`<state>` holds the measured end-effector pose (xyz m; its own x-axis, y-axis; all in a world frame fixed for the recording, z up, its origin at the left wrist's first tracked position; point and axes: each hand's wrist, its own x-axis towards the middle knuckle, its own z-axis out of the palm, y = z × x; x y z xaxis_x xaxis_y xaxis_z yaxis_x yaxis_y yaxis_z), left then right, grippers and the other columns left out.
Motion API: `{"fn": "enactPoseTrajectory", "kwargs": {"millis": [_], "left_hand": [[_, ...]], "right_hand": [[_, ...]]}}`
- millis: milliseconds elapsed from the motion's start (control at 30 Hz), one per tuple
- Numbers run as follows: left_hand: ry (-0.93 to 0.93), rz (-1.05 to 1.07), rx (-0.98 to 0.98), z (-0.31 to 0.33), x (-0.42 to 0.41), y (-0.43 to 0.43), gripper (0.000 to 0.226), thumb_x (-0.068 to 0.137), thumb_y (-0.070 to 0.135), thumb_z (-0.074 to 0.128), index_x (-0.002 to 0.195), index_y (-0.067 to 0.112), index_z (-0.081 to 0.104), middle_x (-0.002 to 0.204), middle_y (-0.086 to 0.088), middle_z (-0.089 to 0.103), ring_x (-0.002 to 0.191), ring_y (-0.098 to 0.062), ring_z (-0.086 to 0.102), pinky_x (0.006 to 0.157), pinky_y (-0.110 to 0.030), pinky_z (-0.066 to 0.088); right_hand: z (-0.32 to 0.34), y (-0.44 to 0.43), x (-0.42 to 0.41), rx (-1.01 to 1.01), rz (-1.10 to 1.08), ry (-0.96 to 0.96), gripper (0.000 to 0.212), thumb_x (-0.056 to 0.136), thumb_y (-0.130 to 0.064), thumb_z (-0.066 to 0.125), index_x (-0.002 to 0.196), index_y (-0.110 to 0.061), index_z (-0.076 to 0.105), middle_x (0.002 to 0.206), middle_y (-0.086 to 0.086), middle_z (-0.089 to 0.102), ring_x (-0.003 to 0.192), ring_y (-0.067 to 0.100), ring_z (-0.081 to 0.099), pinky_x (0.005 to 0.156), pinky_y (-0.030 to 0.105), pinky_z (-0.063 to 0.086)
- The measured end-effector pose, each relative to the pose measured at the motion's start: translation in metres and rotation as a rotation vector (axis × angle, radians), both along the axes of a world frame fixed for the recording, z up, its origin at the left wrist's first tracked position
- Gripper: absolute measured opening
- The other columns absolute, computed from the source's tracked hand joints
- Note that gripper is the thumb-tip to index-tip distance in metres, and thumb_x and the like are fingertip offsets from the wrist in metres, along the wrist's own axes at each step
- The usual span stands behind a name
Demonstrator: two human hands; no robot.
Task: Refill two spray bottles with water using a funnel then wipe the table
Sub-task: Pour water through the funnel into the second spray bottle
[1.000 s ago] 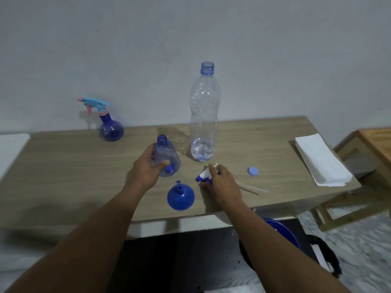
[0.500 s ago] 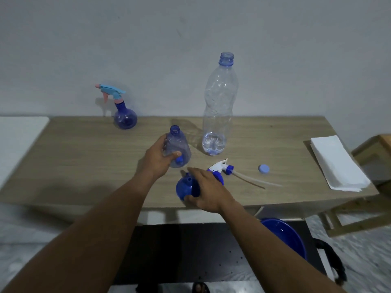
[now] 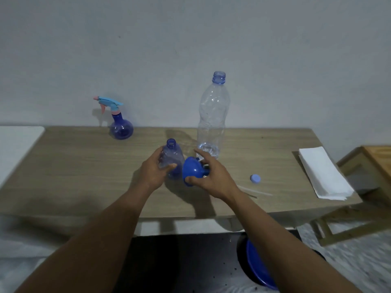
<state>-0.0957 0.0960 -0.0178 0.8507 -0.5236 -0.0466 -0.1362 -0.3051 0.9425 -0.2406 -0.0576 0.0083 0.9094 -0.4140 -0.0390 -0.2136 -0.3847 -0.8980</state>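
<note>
Near the middle of the table (image 3: 84,166) I've got the open spray bottle (image 3: 172,154) standing upright, my left hand (image 3: 153,172) wrapped around its body to keep it steady. My right hand (image 3: 212,176) has the funnel (image 3: 193,171) pinched between thumb and fingers, up off the table and tipped on its side, wide mouth facing left, just beside the bottle. So I'd call this the funnel-seating step for this bottle, nothing poured yet as far as I can tell.

Next move, I reckon: turn the funnel spout-down and drop it into the neck, then let go and reach for the water bottle (image 3: 212,115), which stands uncapped just behind my right hand with only a little water at the bottom. Its cap (image 3: 255,178) sits to the right. The other sprayer (image 3: 118,121) is far left, head on. Wipes (image 3: 323,172) wait at the right edge for later.
</note>
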Motion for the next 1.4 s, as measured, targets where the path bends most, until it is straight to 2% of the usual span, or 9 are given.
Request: {"fn": "enactPoseTrajectory", "kwargs": {"millis": [133,233,333,467,600,700,833,1033,1400], "left_hand": [[0.022,-0.011,-0.004,0.005,-0.007,0.001,0.058,0.08,-0.004,0.07,0.13,0.02,0.055,0.112,-0.003,0.067,0.105,-0.021,0.066,0.091,-0.036,0.053],[0.034,-0.008,0.032,0.009,-0.011,0.0,0.056,0.081,-0.004,0.07,0.131,0.016,0.053,0.106,0.004,0.065,0.089,0.008,0.064,0.071,-0.009,0.05],[0.088,0.016,0.004,0.011,-0.013,-0.003,0.051,0.081,-0.011,0.067,0.126,0.01,0.053,0.102,0.002,0.063,0.072,0.019,0.06,0.06,-0.002,0.045],[0.088,-0.001,0.015,0.013,-0.012,-0.003,0.051,0.082,-0.006,0.069,0.121,0.021,0.053,0.097,0.017,0.059,0.076,0.013,0.06,0.059,0.0,0.044],[0.066,0.016,0.017,0.009,-0.012,-0.001,0.057,0.079,0.0,0.073,0.11,0.041,0.049,0.098,0.023,0.059,0.087,0.009,0.058,0.065,-0.006,0.046],[0.065,0.036,0.01,0.006,-0.011,0.0,0.058,0.08,0.001,0.073,0.108,0.045,0.048,0.101,0.019,0.062,0.094,0.003,0.061,0.072,-0.009,0.047],[0.087,0.014,0.003,0.004,-0.01,0.0,0.053,0.083,0.003,0.071,0.114,0.041,0.05,0.111,0.01,0.064,0.106,-0.011,0.062,0.083,-0.019,0.049],[0.087,-0.017,0.052,0.008,-0.01,0.002,0.057,0.086,0.01,0.071,0.136,0.023,0.047,0.119,0.006,0.062,0.095,0.004,0.059,0.066,-0.003,0.046],[0.01,0.013,0.163,0.005,-0.007,0.004,0.057,0.084,0.011,0.07,0.134,0.03,0.049,0.098,0.019,0.062,0.091,0.002,0.064,0.059,0.001,0.041]], "right_hand": [[0.041,-0.001,0.013,0.143,-0.096,-0.173,0.06,0.072,-0.025,0.09,0.124,-0.029,0.06,0.115,-0.013,0.064,0.097,0.003,0.066,0.076,0.017,0.055],[0.06,0.001,0.027,0.198,-0.073,-0.241,0.061,0.076,-0.024,0.088,0.125,-0.032,0.054,0.117,-0.008,0.064,0.103,0.008,0.066,0.084,0.028,0.059],[0.07,0.006,0.043,0.197,-0.021,-0.263,0.065,0.081,-0.023,0.084,0.136,-0.037,0.053,0.117,-0.006,0.063,0.097,0.005,0.066,0.079,0.016,0.054],[0.072,0.013,0.064,0.246,-0.035,-0.283,0.058,0.079,-0.024,0.086,0.125,-0.028,0.052,0.115,0.003,0.063,0.091,0.013,0.07,0.069,0.021,0.056],[0.062,0.014,0.079,0.27,-0.067,-0.325,0.067,0.073,-0.025,0.09,0.125,-0.032,0.049,0.121,0.006,0.061,0.103,0.026,0.069,0.084,0.044,0.06],[0.052,0.014,0.086,0.27,-0.055,-0.333,0.09,0.073,-0.023,0.09,0.148,-0.034,0.042,0.133,-0.001,0.06,0.117,0.017,0.063,0.097,0.042,0.056],[0.039,0.015,0.088,0.294,-0.065,-0.337,0.089,0.075,-0.016,0.089,0.151,-0.022,0.043,0.134,-0.007,0.059,0.12,0.009,0.062,0.1,0.035,0.055],[0.021,0.015,0.081,0.251,-0.059,-0.352,0.084,0.075,-0.006,0.088,0.148,-0.019,0.047,0.14,-0.006,0.058,0.127,0.009,0.058,0.105,0.036,0.052],[0.02,0.015,0.06,0.038,0.015,-0.291,0.088,0.072,-0.047,0.085,0.147,-0.041,0.041,0.14,-0.028,0.052,0.129,-0.004,0.05,0.106,0.029,0.046]]}}
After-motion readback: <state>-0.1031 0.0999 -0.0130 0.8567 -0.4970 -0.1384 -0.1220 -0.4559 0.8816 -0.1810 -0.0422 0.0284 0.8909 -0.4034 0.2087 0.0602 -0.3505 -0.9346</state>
